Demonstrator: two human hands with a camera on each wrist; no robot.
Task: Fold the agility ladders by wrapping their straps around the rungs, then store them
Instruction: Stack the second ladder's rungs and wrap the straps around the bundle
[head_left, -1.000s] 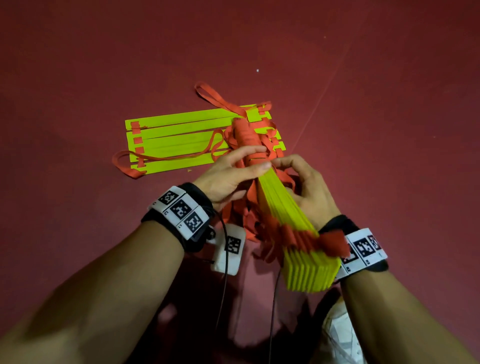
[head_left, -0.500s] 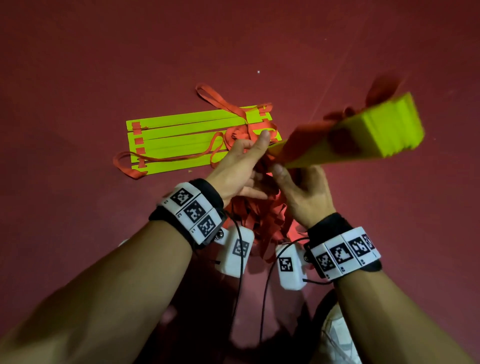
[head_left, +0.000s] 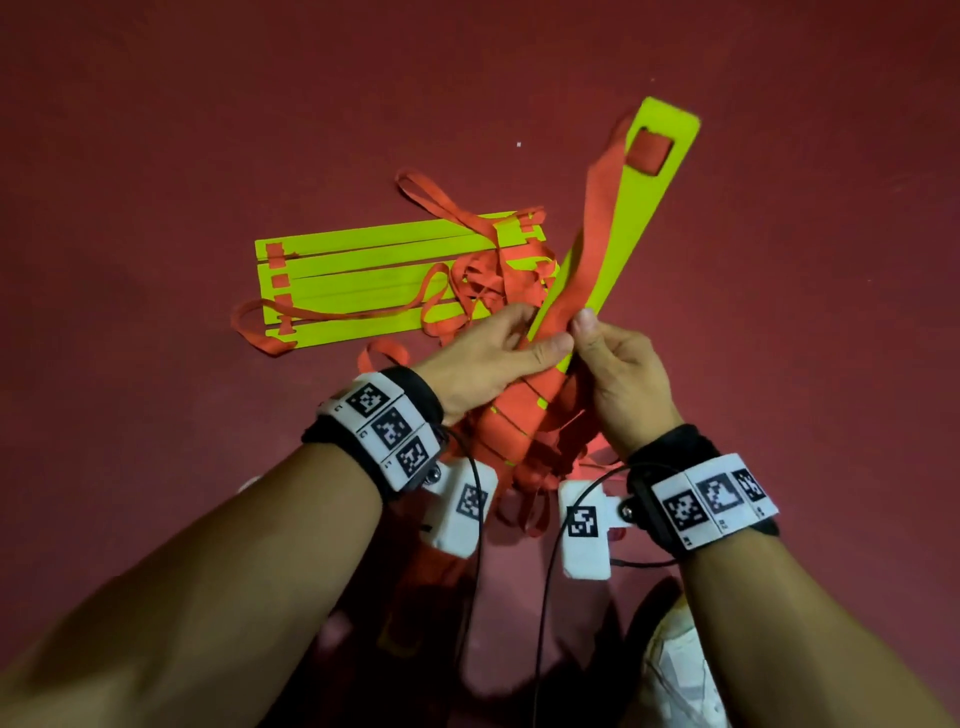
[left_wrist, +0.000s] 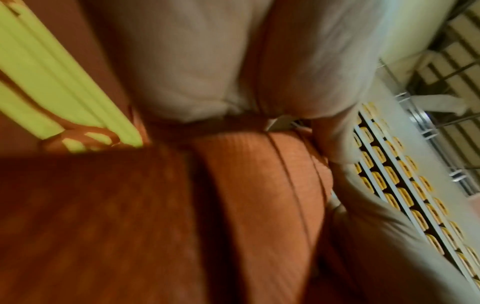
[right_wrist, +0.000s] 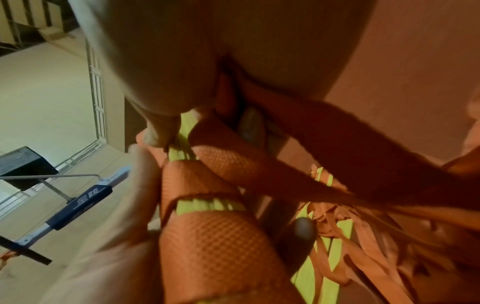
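Observation:
I hold a stacked bundle of yellow-green rungs (head_left: 631, 218) raised off the floor, its far end tilted up and to the right. An orange strap (head_left: 587, 244) runs along it, and lower turns of strap (head_left: 519, 421) wrap the near end. My left hand (head_left: 498, 348) grips the bundle from the left, thumb across the strap. My right hand (head_left: 618, 364) pinches strap and rungs from the right; in the right wrist view the wrapped strap (right_wrist: 215, 246) fills the frame. A second ladder (head_left: 363, 280) lies flat on the floor beyond, with tangled orange straps (head_left: 488, 275) over its right end.
Dark red floor (head_left: 156, 156) surrounds everything. Loose strap ends (head_left: 545, 488) hang below the bundle between my wrists. A white shoe (head_left: 680, 675) shows at the bottom right. The left wrist view is blurred, showing rungs (left_wrist: 52, 82) and a perforated white panel (left_wrist: 405, 185).
The bundle swung from pointing toward me, out to the right, and now points up and away to the right. Both hands have shifted their hold to its near end.

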